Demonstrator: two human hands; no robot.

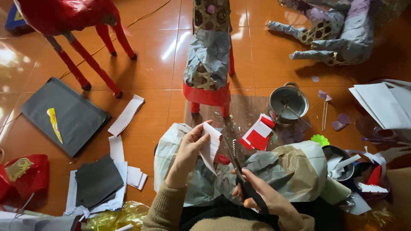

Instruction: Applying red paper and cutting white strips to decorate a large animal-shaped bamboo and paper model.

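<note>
My left hand pinches a strip of white paper and holds it upright over my lap. My right hand grips black-handled scissors, whose blades point up along the paper's right edge. Beneath both hands lies a crumpled grey and tan paper-covered form. In front of me stands a woven bamboo animal frame, partly wrapped in grey paper with a red band and red legs.
A red paper animal stands at the far left. A grey paper-covered figure lies at the far right. A metal pot, red and white paper scraps, dark paper sheets and white strips lie on the orange tiled floor.
</note>
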